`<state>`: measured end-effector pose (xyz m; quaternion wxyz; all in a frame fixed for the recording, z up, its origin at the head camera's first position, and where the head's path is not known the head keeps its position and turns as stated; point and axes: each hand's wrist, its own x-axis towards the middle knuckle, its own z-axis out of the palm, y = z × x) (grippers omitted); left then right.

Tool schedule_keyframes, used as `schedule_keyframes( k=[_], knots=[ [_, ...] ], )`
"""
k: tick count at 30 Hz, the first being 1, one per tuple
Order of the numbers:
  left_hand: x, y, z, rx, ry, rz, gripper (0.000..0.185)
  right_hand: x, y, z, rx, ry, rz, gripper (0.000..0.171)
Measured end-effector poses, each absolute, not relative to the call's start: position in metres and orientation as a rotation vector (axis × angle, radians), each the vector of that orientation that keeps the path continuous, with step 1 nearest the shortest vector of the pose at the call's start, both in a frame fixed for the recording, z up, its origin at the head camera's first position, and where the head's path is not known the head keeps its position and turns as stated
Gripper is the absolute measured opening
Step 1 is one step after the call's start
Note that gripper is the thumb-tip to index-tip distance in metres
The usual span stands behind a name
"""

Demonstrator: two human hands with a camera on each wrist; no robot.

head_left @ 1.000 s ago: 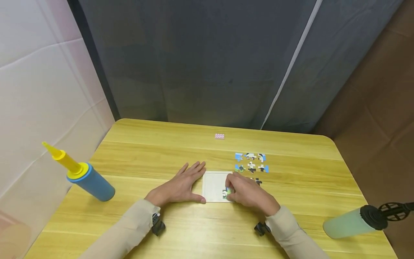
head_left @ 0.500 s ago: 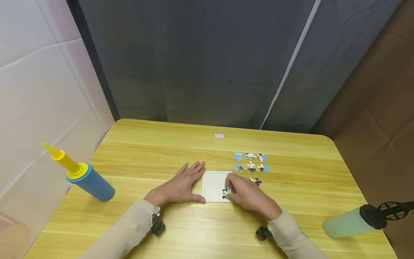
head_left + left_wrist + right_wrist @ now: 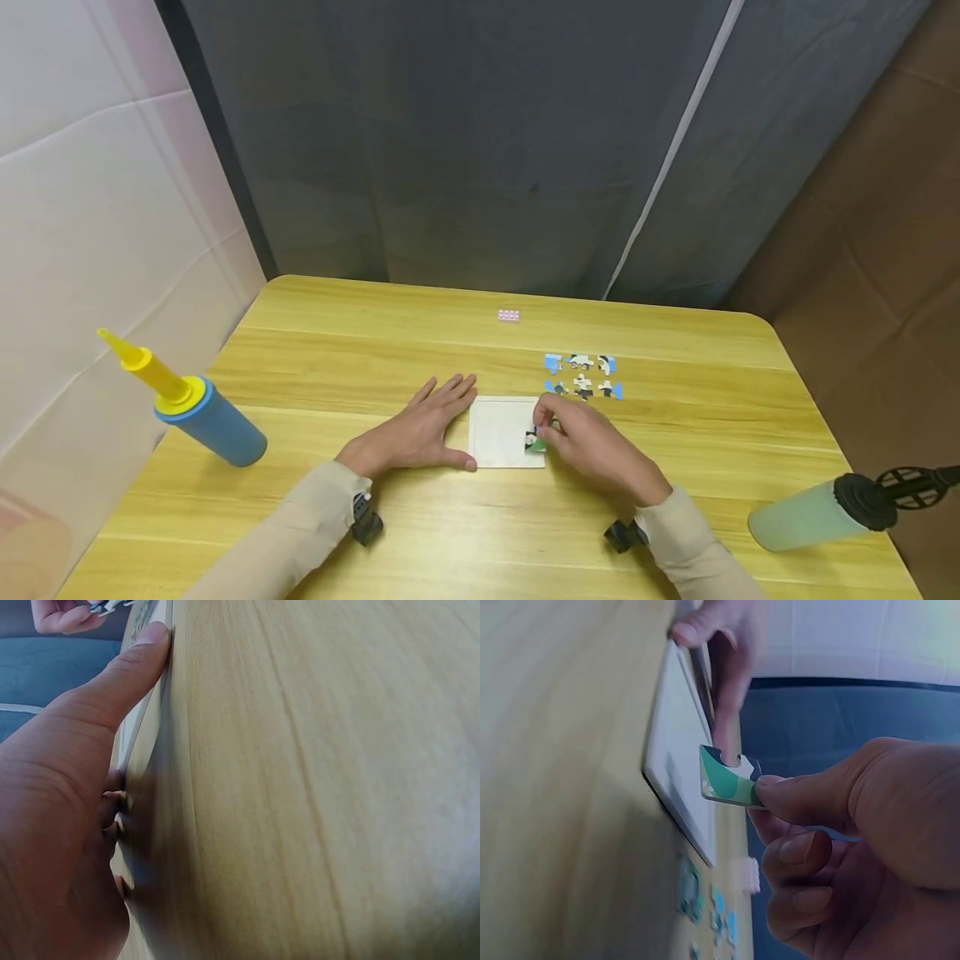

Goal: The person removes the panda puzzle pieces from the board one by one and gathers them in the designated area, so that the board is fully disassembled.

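A puzzle piece (image 3: 535, 442) with green, black and white print is pinched between the thumb and fingers of my right hand (image 3: 592, 442). In the right wrist view that puzzle piece (image 3: 727, 780) is held raised and tilted, apart from the white puzzle tray (image 3: 676, 720). In the head view it appears over the right part of the tray (image 3: 497, 429). My left hand (image 3: 420, 429) lies spread on the table at the tray's left side, and the left wrist view shows its thumb (image 3: 142, 656) at the tray's edge. Nothing is held in it.
Several loose puzzle pieces (image 3: 582, 385) lie in rows behind the right hand. A pink toy brick (image 3: 508, 316) sits farther back. A blue and yellow hand pump (image 3: 213, 425) stands at the left, a pale green bottle (image 3: 806, 517) at the right.
My right hand has shifted to the right with the puzzle piece, which now shows tilted. It now covers the nearest loose piece. The left hand has stayed in place.
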<state>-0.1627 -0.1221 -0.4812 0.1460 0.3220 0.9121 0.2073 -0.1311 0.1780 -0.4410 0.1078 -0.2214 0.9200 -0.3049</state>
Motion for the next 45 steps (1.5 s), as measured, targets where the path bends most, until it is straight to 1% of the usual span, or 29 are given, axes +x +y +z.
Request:
schedule_keyframes(
  k=[16,22,25,34,45],
  knots=[
    [-0.163,-0.122,-0.479,0.948,2.609,0.588,0.117,-0.145,0.240,-0.419,-0.392,2.820,-0.919,0.003],
    [-0.163,-0.122,-0.478,0.950,2.609,0.598,0.117,-0.145,0.258,-0.418,-0.229,2.805,-0.886,0.004],
    [-0.163,-0.122,-0.478,0.952,2.611,0.594,0.117,-0.145,0.264,-0.421,-0.177,2.794,-0.857,0.005],
    [-0.163,-0.122,-0.480,0.950,2.613,0.601,0.118,-0.149,0.270,-0.426,-0.169,2.763,-0.797,0.008],
    [-0.162,-0.122,-0.480,0.951,2.621,0.595,0.117,-0.156,0.273,-0.437,-0.128,2.775,-0.806,0.004]
  ],
)
